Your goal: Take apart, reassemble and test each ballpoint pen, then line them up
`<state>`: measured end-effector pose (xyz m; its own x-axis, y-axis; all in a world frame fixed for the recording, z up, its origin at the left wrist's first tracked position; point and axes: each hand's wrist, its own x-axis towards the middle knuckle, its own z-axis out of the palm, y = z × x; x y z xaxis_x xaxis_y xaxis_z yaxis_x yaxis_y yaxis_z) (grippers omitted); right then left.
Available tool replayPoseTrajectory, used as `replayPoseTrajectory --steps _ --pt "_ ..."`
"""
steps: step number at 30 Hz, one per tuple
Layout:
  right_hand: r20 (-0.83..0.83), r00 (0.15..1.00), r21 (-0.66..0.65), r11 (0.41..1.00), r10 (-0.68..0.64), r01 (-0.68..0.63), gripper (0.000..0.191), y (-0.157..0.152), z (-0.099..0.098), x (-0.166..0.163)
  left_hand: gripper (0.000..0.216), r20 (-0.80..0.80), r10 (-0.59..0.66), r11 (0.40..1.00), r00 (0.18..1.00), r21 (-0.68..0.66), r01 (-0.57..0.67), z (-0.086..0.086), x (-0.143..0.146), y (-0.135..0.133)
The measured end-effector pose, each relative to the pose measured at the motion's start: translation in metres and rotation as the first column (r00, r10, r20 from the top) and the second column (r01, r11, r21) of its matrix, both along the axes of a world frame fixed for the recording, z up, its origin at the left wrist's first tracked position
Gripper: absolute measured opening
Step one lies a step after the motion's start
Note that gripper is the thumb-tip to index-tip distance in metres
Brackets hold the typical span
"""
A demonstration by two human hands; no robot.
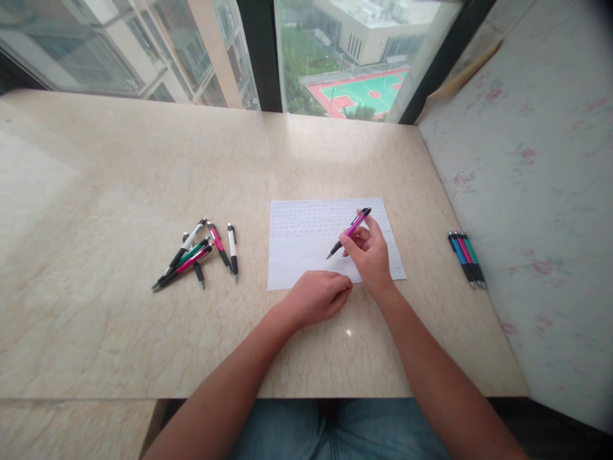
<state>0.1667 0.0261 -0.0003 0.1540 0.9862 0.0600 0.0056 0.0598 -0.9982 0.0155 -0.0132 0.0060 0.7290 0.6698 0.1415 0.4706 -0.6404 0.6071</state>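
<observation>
A purple ballpoint pen (355, 223) with a black grip is held between the fingers of my right hand (374, 255). Its tip points down and to the left over the white paper sheet (297, 263), and I cannot tell whether it touches. Rows of handwriting cover the upper part of the sheet, while the lower part is blank. My left hand (320, 295) rests at the sheet's lower edge, its fingers curled in and nothing visible in them.
Left of the paper lies a loose pile of several pens (186, 255), with a white pen (232, 250) beside it. More pens (467, 259) lie side by side near the wall (536, 211) at right. Windows (354, 57) border the far side of the marble-patterned counter (143, 160).
</observation>
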Motion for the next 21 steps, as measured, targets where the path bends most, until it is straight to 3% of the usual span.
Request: replayPoseTrajectory --steps 2,6,9,16,21 --pt "-0.018 0.999 -0.019 0.999 -0.030 0.030 0.027 0.0005 0.0013 0.0012 0.017 0.020 -0.003 1.000 1.000 -0.013 0.003 0.0009 -0.0002 0.0006" --pt "-0.131 0.989 -0.011 0.998 -0.070 0.069 0.032 0.0001 0.0024 0.0031 0.016 0.044 -0.025 1.000 0.999 -0.014 0.026 0.0029 -0.0003 0.0013" --pt "-0.142 0.990 -0.025 1.000 -0.016 0.012 0.035 -0.0015 0.0028 0.0024 0.018 0.047 -0.032 0.999 0.998 -0.014 0.033 0.0031 -0.0002 0.0011" --pt "0.062 0.984 -0.037 0.986 0.166 -0.164 0.023 -0.0030 -0.0013 -0.0001 0.019 0.061 -0.040 0.999 0.997 -0.031 0.042 -0.0002 -0.0001 -0.0002" --pt "0.196 0.953 -0.075 0.973 0.230 -0.219 0.027 0.0007 -0.0023 0.0094 0.018 0.061 -0.041 0.999 0.997 -0.024 0.042 0.0016 -0.0002 -0.0001"
